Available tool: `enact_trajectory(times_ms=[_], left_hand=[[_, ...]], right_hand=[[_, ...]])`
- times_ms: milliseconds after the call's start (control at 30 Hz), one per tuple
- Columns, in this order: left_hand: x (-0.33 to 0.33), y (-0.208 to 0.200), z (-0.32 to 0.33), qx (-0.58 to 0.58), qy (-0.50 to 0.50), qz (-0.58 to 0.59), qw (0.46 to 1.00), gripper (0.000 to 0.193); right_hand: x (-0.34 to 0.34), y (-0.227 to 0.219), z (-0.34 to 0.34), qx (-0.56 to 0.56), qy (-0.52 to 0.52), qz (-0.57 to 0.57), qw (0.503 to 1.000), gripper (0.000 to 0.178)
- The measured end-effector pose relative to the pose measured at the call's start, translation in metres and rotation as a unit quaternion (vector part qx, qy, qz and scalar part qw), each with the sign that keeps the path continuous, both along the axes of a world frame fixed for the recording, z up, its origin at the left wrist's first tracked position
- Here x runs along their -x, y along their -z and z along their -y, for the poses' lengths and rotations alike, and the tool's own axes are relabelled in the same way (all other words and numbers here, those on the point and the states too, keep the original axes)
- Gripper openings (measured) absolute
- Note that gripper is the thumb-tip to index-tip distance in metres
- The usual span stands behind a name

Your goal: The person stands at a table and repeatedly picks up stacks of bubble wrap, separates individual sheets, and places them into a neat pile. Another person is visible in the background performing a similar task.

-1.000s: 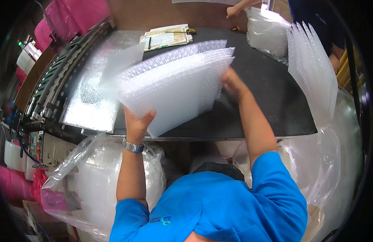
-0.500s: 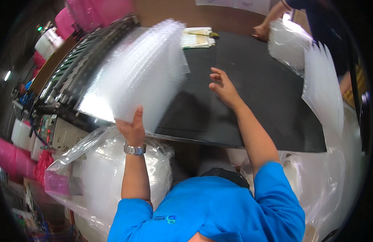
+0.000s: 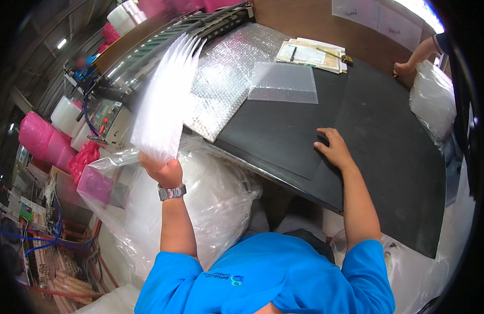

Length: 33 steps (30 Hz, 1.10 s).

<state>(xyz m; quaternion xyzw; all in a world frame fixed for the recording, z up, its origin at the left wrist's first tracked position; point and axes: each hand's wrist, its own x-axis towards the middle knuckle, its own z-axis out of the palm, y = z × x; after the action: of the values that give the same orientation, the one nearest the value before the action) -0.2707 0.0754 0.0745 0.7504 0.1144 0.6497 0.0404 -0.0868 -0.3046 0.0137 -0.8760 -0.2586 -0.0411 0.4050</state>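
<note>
The left hand (image 3: 162, 168), with a metal watch (image 3: 171, 192) circling its wrist, is gripping a stack of bubble-wrap sheets (image 3: 166, 99) by the lower end, and their upper edges are fanning apart beyond the tabletop's left side. The right hand (image 3: 334, 149) is spreading empty, fingers slightly bent, over the black tabletop (image 3: 393, 167); whether it is touching is unclear. A small clear bubble-wrap piece (image 3: 286, 83) is lying partly beside, partly over a silvery bubble sheet (image 3: 221, 78). Behind it, papers (image 3: 318, 60) are carrying a pen (image 3: 293, 53). At far right, a co-worker's hand (image 3: 404, 69) is reaching in near a clear plastic bundle (image 3: 432, 99). Under the tabletop's front edge, a large clear bag (image 3: 210, 193) is bulging.
</note>
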Motion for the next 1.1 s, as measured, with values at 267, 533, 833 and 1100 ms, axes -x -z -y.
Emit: enact_trajectory(times_ms=[267, 533, 833, 1100], left_hand=[[0.011, 0.003, 0.0, -0.017, -0.022, -0.001, 1.0, 0.055], [0.021, 0.012, -0.001, -0.032, -0.014, -0.03, 0.999, 0.064], [0.021, 0.011, 0.018, 0.112, 0.154, 0.006, 0.982, 0.058], [0.022, -0.01, 0.061, 0.281, 0.361, 0.019, 0.889, 0.031]], right_hand=[[-0.003, 0.001, 0.005, -0.029, -0.002, -0.018, 0.999, 0.041], [-0.001, -0.002, 0.007, -0.028, 0.003, -0.036, 0.999, 0.04], [-0.002, 0.001, 0.006, -0.023, 0.003, -0.025, 0.999, 0.039], [0.006, 0.005, -0.008, -0.219, -0.017, -0.1, 0.97, 0.042]])
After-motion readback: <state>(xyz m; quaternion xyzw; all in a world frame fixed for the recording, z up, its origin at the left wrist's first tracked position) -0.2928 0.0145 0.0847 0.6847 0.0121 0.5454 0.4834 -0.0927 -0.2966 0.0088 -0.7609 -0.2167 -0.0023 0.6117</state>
